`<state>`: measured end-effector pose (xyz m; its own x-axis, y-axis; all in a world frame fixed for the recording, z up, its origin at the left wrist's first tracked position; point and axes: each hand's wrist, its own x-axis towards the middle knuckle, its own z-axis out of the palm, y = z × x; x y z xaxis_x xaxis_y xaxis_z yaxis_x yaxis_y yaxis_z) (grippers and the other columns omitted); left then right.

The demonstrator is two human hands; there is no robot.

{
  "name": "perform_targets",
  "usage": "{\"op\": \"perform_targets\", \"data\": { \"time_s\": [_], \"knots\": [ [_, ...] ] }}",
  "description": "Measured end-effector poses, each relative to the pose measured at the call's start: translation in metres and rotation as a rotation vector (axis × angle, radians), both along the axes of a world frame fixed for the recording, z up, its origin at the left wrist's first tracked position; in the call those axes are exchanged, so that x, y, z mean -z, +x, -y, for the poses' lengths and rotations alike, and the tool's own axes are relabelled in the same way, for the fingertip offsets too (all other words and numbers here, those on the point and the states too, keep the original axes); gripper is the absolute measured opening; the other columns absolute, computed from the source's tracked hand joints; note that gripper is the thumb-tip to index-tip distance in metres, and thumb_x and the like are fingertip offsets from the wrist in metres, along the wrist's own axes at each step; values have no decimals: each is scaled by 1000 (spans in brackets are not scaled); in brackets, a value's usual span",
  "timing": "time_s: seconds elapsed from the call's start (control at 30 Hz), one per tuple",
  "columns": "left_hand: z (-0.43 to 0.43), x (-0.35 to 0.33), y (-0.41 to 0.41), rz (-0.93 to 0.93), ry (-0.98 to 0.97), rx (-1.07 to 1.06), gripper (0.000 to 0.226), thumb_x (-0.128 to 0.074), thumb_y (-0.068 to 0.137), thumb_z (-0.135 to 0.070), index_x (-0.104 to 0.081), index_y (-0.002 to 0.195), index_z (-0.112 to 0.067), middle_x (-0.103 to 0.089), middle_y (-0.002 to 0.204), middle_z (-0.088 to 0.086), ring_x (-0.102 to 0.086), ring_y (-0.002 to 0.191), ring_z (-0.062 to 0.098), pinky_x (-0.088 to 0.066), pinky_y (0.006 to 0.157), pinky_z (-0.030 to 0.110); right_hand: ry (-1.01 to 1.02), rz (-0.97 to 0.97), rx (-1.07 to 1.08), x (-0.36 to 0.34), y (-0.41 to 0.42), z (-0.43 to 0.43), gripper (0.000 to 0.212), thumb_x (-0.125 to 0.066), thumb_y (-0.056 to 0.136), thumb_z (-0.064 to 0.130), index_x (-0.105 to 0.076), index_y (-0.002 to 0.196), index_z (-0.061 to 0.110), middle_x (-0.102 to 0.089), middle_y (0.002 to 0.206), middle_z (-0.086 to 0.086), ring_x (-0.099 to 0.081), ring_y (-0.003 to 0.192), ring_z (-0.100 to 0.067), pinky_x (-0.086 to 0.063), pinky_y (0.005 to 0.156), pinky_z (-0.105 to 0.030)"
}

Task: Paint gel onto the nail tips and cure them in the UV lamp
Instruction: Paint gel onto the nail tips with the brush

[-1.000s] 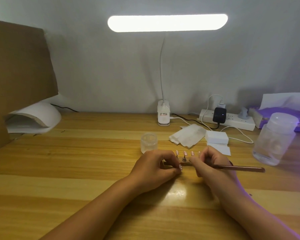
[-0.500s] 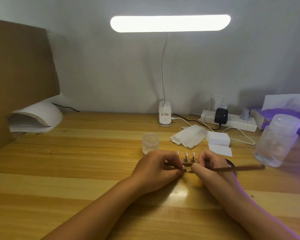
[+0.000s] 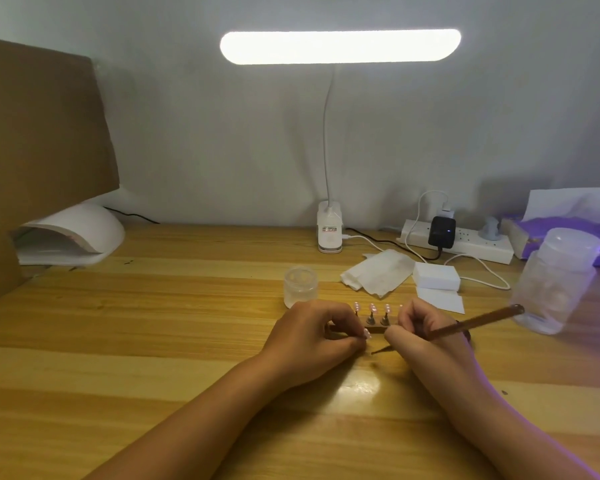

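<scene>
As the left hand (image 3: 312,337) pinches the stand (image 3: 374,329) and the right hand (image 3: 426,332) the brush (image 3: 478,322), the wooden desk (image 3: 153,323) gleams.

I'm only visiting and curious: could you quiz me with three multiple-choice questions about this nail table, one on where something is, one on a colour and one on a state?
1. Where does the UV lamp stand?
A) at the far left of the table
B) beside the power strip
C) at the near edge

2. What colour is the brush handle?
A) green
B) brown
C) white

3. What state is the desk lamp in?
A) off
B) folded flat
C) lit

Answers:
1 A, its white dome sits at the table's left edge.
2 B, the handle gripped by the right hand is brown.
3 C, its bar glows bright.
</scene>
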<state>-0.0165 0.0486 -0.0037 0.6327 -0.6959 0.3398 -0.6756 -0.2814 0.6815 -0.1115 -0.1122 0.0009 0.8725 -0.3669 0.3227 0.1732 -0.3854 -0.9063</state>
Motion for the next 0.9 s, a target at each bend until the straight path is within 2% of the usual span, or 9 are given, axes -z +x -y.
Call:
{"op": "perform_targets", "data": {
  "time_s": [0.1, 0.2, 0.3, 0.4, 0.5, 0.63, 0.77, 0.83, 0.9],
  "knots": [
    [0, 1, 1, 1, -9, 6, 8, -78, 82, -27, -75, 88, -32, -72, 86, -17, -64, 84, -2, -38, 64, 11, 46, 14, 23, -1, 0, 0, 24, -67, 85, 11, -49, 71, 9, -47, 57, 8, -41, 53, -4, -39, 53, -20],
    [0, 2, 2, 6, -10, -4, 8, -78, 82, -28, -75, 87, -34, -71, 84, -18, -63, 82, -2, -38, 63, 11, -4, -15, 6, 0, 0, 1, 26, -65, 81, 3, -47, 65, 11, -46, 53, 11, -40, 50, 0, -39, 50, -16],
    [-1, 2, 2, -5, -20, 11, 8, -78, 82, -27, -75, 86, -33, -71, 85, -18, -62, 81, -3, -37, 62, 9, 75, 15, 40, 0, -1, 0, 26, -67, 84, 10, -48, 67, 10, -44, 53, 8, -38, 51, -5, -35, 51, -22],
    [0, 2, 2, 8, -10, -1, 8, -78, 82, -28, -75, 87, -33, -70, 83, -19, -61, 78, -5, -37, 62, 9, -2, -30, 18, -1, -1, 1, 22, -66, 83, 7, -48, 69, 8, -46, 54, 10, -41, 51, 0, -38, 51, -16],
    [-1, 2, 2, 3, 1, 0, 7, -77, 83, -28, -75, 89, -32, -70, 85, -18, -60, 77, -6, -37, 62, 8, 34, -22, 67, -1, -1, 1, 23, -66, 84, 11, -48, 69, 10, -45, 55, 7, -39, 51, -4, -39, 58, -28],
    [0, 2, 2, 5, 0, -1, 8, -76, 83, -27, -73, 87, -33, -68, 82, -18, -60, 76, -5, -38, 63, 10, -22, -57, 53, -2, 0, 0, 21, -66, 83, 10, -51, 70, 8, -48, 55, 8, -44, 52, -2, -41, 52, -17],
    [0, 3, 3, -2, -8, 8, 7, -76, 84, -26, -74, 89, -30, -70, 85, -15, -62, 80, -2, -39, 65, 13, 26, -18, 62, -2, -1, 0, 23, -68, 86, 18, -51, 74, 7, -48, 55, 9, -43, 52, -1, -41, 54, -21],
    [0, 3, 3, -4, -18, 9, 7, -76, 84, -26, -74, 88, -31, -70, 85, -14, -63, 81, 0, -40, 65, 15, -25, -61, 16, -3, -1, -1, 22, -68, 84, 12, -51, 70, 11, -49, 54, 10, -43, 51, 1, -40, 50, -14],
    [0, 3, 4, -15, -17, 5, 7, -76, 84, -25, -74, 89, -30, -71, 85, -13, -64, 82, 2, -40, 65, 16, -21, -60, 18, -2, 0, -1, 24, -66, 82, 4, -50, 66, 10, -47, 52, 10, -42, 50, 0, -39, 49, -13]
  ]
}}
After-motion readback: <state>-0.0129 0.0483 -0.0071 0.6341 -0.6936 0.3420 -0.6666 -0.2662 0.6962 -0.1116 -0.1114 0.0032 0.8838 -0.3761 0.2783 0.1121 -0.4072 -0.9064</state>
